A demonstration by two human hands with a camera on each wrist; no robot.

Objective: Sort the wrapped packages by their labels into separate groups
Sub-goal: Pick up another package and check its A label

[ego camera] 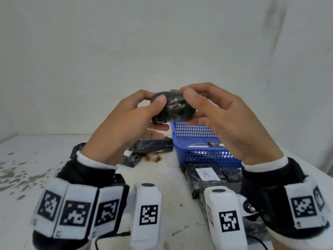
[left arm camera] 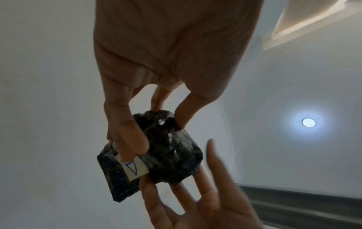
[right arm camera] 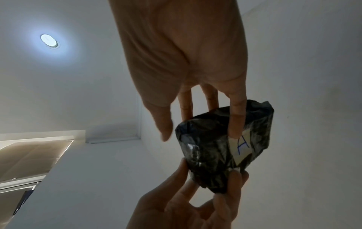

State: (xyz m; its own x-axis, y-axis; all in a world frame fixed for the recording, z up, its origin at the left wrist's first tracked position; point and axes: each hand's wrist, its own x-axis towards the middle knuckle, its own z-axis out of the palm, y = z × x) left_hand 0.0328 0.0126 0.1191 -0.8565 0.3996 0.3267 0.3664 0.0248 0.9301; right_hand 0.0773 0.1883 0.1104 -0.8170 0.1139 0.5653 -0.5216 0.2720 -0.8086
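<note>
A small package [ego camera: 174, 107] wrapped in shiny black film is held up above the table between both hands. My left hand [ego camera: 157, 112] pinches its left end, thumb on top and fingers underneath. At the right end, my right hand [ego camera: 192, 108] has its thumb on top and its fingers below. On the far face a white label [right arm camera: 240, 145] bears a blue letter A; this label [left arm camera: 134, 168] also shows in the left wrist view, partly under a left finger. The head view shows only the package's unlabelled side.
A blue mesh basket [ego camera: 182, 134] stands at the right with packages inside. In front of it lies a black package labelled A [ego camera: 207, 175]. More black packages [ego camera: 153, 145] lie behind my left wrist, by a brown stain [ego camera: 153, 158]. A white wall rises behind the table [ego camera: 45, 159].
</note>
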